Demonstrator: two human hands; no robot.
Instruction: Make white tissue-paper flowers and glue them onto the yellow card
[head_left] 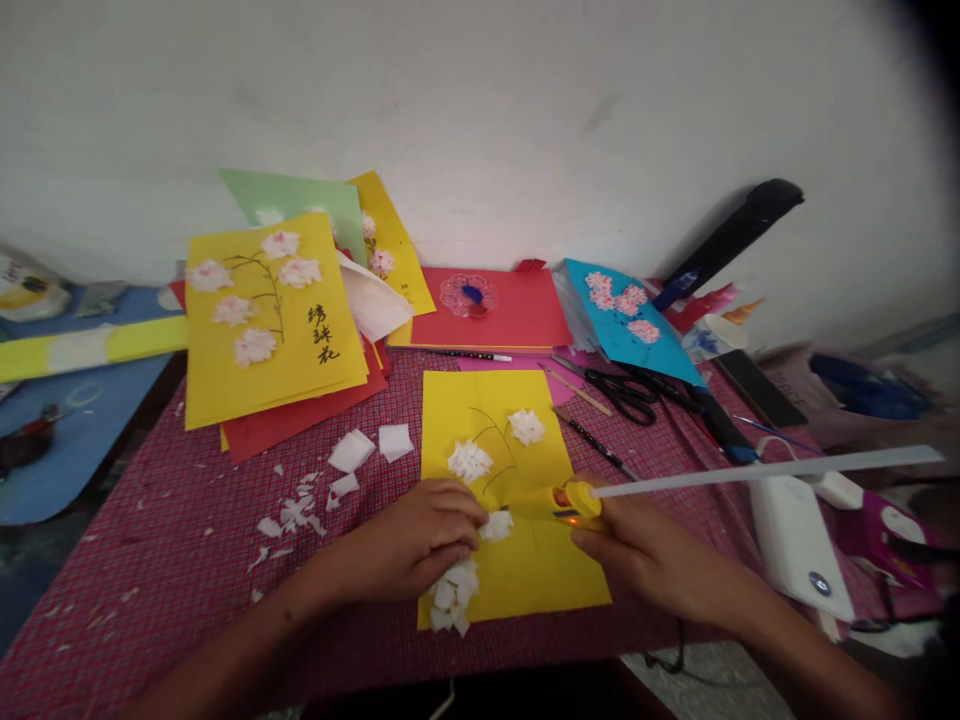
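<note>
A yellow card [540,575] lies on the checked cloth, with thin drawn branches and crumpled white paper flowers [470,461] on it. My left hand [427,535] rests over the card's left side, its fingers curled and pinched at a small white paper flower [496,526]. Below that hand, a heap of white paper pieces [454,595] sits at the card's lower left corner. My right hand [637,545] is wrapped round a yellow hot glue gun [574,502]. A long white glue stick [765,472] sticks out of its back, and the nozzle points left toward the small flower.
Finished flower cards [277,380] are stacked at the left, near paper scraps [300,510]. Behind the card lie black scissors [622,390], a dotted pen [600,445] and a red card [510,330] bearing a small paint dish [469,296]. A white power bank-like box [799,545] lies at the right.
</note>
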